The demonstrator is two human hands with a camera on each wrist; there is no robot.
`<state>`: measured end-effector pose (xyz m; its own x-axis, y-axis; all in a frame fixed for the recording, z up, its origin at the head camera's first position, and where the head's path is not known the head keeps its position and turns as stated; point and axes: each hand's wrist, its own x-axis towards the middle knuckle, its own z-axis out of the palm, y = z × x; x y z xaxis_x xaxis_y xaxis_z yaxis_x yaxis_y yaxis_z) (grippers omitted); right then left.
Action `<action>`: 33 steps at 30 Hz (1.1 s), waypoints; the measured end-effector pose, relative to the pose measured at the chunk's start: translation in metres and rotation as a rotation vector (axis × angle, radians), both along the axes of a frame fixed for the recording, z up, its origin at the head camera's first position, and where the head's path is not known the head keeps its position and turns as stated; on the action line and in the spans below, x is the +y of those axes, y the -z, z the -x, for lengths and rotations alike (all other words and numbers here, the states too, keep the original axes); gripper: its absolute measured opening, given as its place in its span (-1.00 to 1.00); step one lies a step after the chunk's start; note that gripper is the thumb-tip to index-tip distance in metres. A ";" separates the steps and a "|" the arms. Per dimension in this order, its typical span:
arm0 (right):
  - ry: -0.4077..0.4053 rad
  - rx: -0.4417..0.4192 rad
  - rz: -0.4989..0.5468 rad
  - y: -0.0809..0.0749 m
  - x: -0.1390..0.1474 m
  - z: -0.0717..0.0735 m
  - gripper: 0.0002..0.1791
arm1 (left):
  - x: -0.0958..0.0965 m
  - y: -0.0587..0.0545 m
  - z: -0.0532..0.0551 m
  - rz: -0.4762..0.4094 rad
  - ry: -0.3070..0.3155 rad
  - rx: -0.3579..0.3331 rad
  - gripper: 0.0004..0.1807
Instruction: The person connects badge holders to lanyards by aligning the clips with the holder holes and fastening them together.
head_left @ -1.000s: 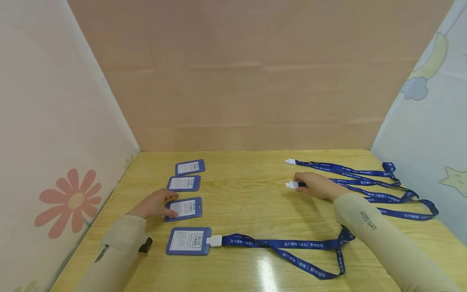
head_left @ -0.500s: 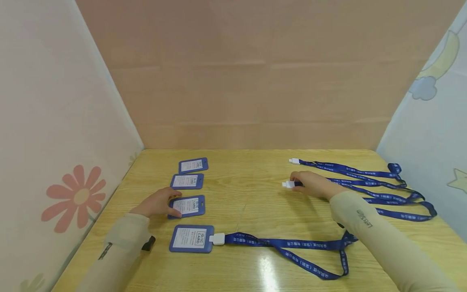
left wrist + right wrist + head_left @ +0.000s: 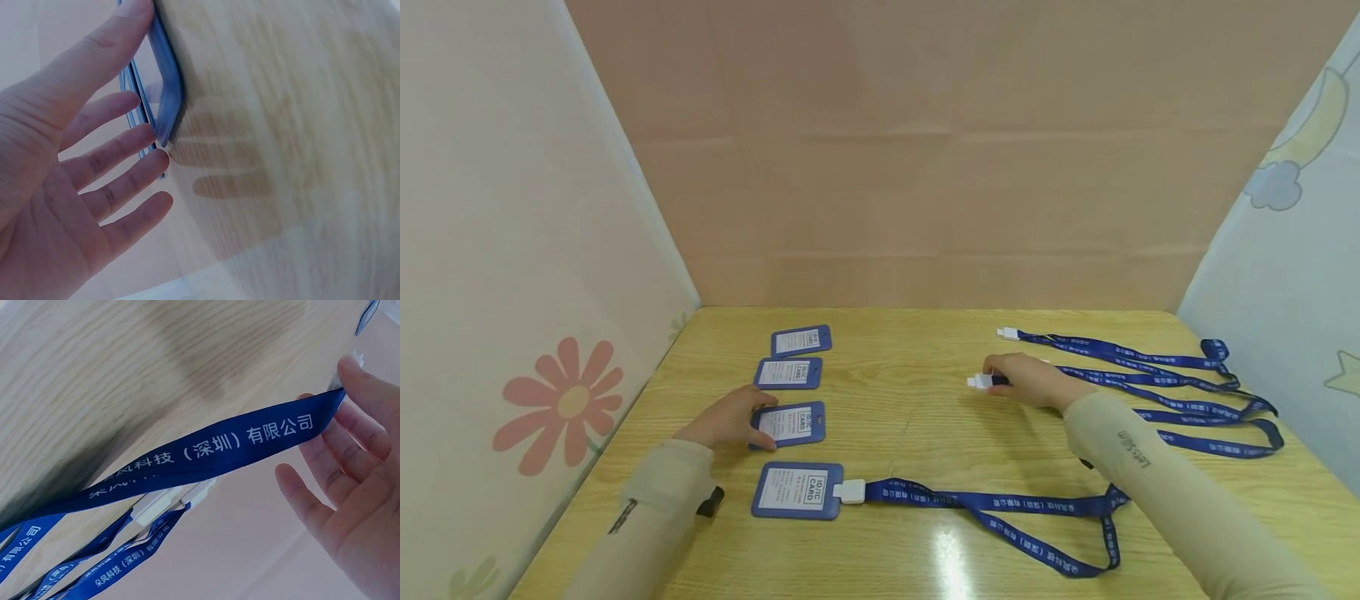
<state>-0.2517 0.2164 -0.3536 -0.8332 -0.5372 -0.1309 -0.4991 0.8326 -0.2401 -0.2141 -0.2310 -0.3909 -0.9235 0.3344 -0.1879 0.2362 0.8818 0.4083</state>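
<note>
In the head view my left hand (image 3: 730, 417) rests at the left end of a blue ID card holder (image 3: 793, 423), thumb at its near edge and index finger at its far edge. The left wrist view shows the thumb touching the holder's blue rim (image 3: 165, 87), with the other fingers loosely spread. Between thumb and fingertips, my right hand (image 3: 1030, 379) pinches a blue lanyard (image 3: 250, 440) just behind its white clip (image 3: 981, 381). The clip points left, towards the card holders. The lanyard's printed strap trails back under the right wrist.
Nearest me lies another card holder (image 3: 797, 490), joined by a white clip (image 3: 852, 492) to a blue lanyard (image 3: 1030, 504). Two more holders, the middle one (image 3: 787, 373) and the farthest (image 3: 801, 340), lie beyond the left hand. More lanyards (image 3: 1112, 352) stretch across the right side.
My right hand has moved slightly left with the lanyard, and its strap has followed. The left hand stays at the same card holder. The head view has shifted a little.
</note>
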 end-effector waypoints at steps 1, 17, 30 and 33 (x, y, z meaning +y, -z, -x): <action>-0.001 0.000 -0.001 0.000 -0.001 0.000 -0.76 | -0.001 0.000 0.000 -0.006 0.002 0.001 -0.19; -0.018 -0.019 -0.040 0.003 -0.020 0.002 -0.74 | -0.001 0.002 0.000 -0.016 -0.001 -0.002 -0.29; -0.033 -0.033 -0.039 0.003 -0.030 0.002 -0.75 | -0.002 0.006 0.003 -0.011 0.009 0.021 -0.29; -0.045 -0.024 -0.038 0.003 -0.033 0.002 -0.75 | -0.002 0.006 0.003 -0.006 0.001 0.014 -0.28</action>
<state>-0.2539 0.1837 -0.3565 -0.8049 -0.5681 -0.1715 -0.5307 0.8184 -0.2206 -0.2175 -0.2330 -0.3973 -0.9259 0.3360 -0.1728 0.2425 0.8792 0.4102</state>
